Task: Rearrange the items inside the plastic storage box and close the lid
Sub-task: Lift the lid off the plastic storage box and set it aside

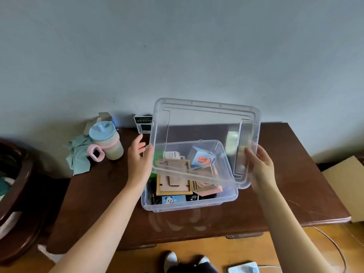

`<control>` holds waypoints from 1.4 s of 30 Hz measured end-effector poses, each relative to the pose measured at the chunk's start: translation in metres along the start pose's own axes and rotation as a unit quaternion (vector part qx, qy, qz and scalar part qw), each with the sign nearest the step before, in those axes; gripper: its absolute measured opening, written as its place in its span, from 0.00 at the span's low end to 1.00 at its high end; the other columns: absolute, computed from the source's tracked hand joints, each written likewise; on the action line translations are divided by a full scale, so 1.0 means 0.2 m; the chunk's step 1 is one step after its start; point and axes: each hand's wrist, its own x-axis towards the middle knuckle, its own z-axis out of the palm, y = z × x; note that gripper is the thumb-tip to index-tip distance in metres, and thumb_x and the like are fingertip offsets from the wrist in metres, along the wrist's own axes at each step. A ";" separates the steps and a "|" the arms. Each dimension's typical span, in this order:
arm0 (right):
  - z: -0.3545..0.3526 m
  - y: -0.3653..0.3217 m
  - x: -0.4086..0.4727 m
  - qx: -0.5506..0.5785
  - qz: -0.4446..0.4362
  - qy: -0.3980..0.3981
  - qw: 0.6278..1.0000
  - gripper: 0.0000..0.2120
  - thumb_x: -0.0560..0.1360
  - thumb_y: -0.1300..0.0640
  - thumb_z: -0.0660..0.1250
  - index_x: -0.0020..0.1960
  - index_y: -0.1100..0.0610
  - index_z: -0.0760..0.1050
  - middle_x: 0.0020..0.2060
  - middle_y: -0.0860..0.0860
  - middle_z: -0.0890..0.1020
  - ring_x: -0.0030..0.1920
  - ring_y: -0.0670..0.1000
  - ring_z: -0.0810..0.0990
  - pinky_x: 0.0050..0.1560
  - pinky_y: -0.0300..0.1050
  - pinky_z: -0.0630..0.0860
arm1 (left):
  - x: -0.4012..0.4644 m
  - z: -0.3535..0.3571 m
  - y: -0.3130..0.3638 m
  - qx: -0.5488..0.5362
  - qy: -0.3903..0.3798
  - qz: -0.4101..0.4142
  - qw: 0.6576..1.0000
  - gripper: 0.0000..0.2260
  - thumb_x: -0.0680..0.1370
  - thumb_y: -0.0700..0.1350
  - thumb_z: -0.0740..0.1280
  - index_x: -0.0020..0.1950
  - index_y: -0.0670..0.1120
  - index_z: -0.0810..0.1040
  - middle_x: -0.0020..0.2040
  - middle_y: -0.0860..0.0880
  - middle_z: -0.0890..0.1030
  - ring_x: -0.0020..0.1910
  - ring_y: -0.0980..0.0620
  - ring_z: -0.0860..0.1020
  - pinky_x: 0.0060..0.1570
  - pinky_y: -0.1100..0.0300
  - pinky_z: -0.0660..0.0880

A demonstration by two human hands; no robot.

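Lid [204,123] held above box [189,203], both hands

clear lid [204,123] held tilted above the open clear storage box [189,203] crammed with small boxes [202,158]

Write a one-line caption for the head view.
Both hands, left hand and right hand, hold the clear lid tilted above the open storage box of packed items on the wooden table.

A plain pale grey-blue wall [177,46] is filling the upper half of the view, lit evenly by soft light. A dark brown wooden table [110,194] is standing against it, on a warm wooden floor [246,251]. A dark rounded piece of furniture [21,194] is showing at the left edge.
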 end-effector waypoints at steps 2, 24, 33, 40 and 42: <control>0.00 -0.04 -0.02 0.034 -0.038 0.025 0.998 0.12 0.72 0.58 0.72 0.55 0.52 0.80 0.43 0.48 0.85 0.44 0.48 0.83 0.49 0.43 0.80 | 0.00 0.08 0.05 -0.008 -0.011 0.004 1.000 0.19 0.80 0.41 0.62 0.71 0.47 0.66 0.61 0.47 0.72 0.58 0.54 0.72 0.57 0.60 0.68; -0.79 -0.30 0.31 -0.301 -0.263 -0.069 0.914 0.24 0.69 0.75 0.63 0.46 0.47 0.83 0.50 0.40 0.82 0.60 0.43 0.75 0.60 0.29 0.68 | -0.18 1.27 0.49 -0.249 -0.328 -0.220 0.884 0.06 0.80 0.39 0.57 0.53 0.41 0.72 0.52 0.37 0.83 0.39 0.42 0.84 0.33 0.59 0.80; -1.34 0.04 0.57 -0.330 0.127 0.134 0.926 0.20 0.81 0.57 0.59 0.71 0.58 0.63 0.65 0.57 0.73 0.56 0.54 0.77 0.55 0.48 0.77 | -0.34 1.72 0.18 -0.180 -0.401 -0.252 0.862 0.28 0.79 0.36 0.60 0.77 0.45 0.55 0.61 0.46 0.79 0.49 0.38 0.83 0.40 0.56 0.80; -1.60 0.19 0.63 -0.346 0.196 0.195 0.897 0.24 0.79 0.63 0.62 0.73 0.59 0.61 0.66 0.58 0.73 0.47 0.52 0.76 0.39 0.38 0.73 | -0.46 1.94 -0.04 -0.144 -0.370 -0.339 0.853 0.25 0.78 0.35 0.65 0.73 0.44 0.62 0.60 0.42 0.79 0.48 0.40 0.83 0.41 0.55 0.81; -1.65 0.22 0.62 -0.353 0.206 0.204 0.890 0.23 0.79 0.62 0.62 0.73 0.59 0.62 0.65 0.58 0.74 0.46 0.51 0.75 0.40 0.39 0.72 | -0.47 1.99 -0.10 -0.098 -0.343 -0.346 0.868 0.23 0.78 0.34 0.64 0.72 0.42 0.64 0.54 0.41 0.81 0.46 0.43 0.84 0.42 0.55 0.81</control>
